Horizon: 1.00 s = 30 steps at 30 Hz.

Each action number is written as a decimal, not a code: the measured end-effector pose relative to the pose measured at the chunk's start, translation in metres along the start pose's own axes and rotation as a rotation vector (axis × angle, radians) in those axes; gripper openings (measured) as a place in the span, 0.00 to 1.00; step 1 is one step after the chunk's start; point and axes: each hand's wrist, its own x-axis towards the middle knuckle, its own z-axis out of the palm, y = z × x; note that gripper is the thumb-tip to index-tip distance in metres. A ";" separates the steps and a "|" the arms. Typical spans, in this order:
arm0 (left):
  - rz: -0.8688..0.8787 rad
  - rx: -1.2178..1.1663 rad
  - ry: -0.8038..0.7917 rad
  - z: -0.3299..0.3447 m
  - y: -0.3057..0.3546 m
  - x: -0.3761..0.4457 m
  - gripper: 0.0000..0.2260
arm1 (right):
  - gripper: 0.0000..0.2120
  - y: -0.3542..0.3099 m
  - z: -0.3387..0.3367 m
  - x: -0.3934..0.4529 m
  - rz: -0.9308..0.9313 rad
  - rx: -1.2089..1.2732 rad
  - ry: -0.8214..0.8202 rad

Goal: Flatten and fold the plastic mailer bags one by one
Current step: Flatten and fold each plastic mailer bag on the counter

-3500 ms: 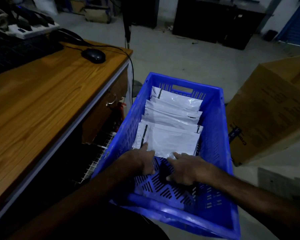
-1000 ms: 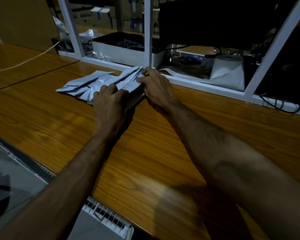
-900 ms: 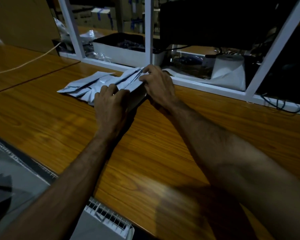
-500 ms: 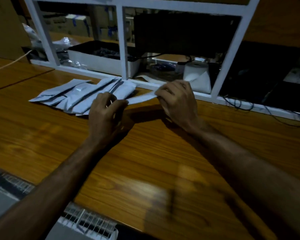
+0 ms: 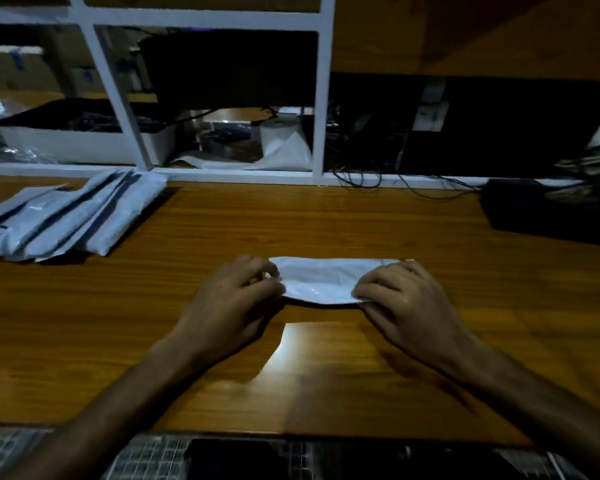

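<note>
A single white plastic mailer bag is held just above the wooden table, in front of me at the centre. My left hand pinches its left end with curled fingers. My right hand pinches its right end the same way. The bag's near edge bows slightly downward between the two hands. A pile of several more white mailer bags lies fanned out on the table at the far left, apart from both hands.
A white metal shelf frame runs along the table's far edge, with a white bin, a white roll and loose cables behind it. A dark box sits at the far right. The table's near edge lies below my forearms.
Both hands drew one mailer out of the pile and brought it right, to the table's middle. Earlier still, the hands were in a blue crate of mailers on the floor.
</note>
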 end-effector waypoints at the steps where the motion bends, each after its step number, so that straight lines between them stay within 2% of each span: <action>1: 0.002 -0.018 -0.007 0.001 0.009 0.001 0.11 | 0.07 0.000 -0.004 -0.008 0.012 0.004 -0.004; 4: -0.036 -0.074 -0.011 0.005 0.031 0.000 0.06 | 0.08 -0.003 -0.013 -0.028 0.079 0.039 -0.001; 7: -0.114 -0.113 -0.002 0.008 0.048 -0.004 0.06 | 0.08 -0.007 -0.019 -0.042 0.150 0.086 0.012; 17: -0.353 -0.160 0.006 0.001 0.089 -0.011 0.14 | 0.07 -0.021 -0.033 -0.059 0.229 0.203 0.017; 20: -0.403 -0.205 0.042 0.002 0.099 -0.008 0.15 | 0.08 -0.024 -0.036 -0.061 0.351 0.211 0.085; 23: -0.501 -0.256 0.127 0.010 0.108 0.008 0.11 | 0.12 -0.034 -0.036 -0.051 0.553 0.238 0.160; 26: -0.516 -0.205 0.077 0.027 0.120 0.038 0.13 | 0.18 -0.048 -0.033 -0.026 0.689 0.216 0.037; 30: -0.477 -0.206 -0.018 0.045 0.125 0.073 0.10 | 0.23 -0.055 -0.023 -0.001 0.677 0.206 -0.117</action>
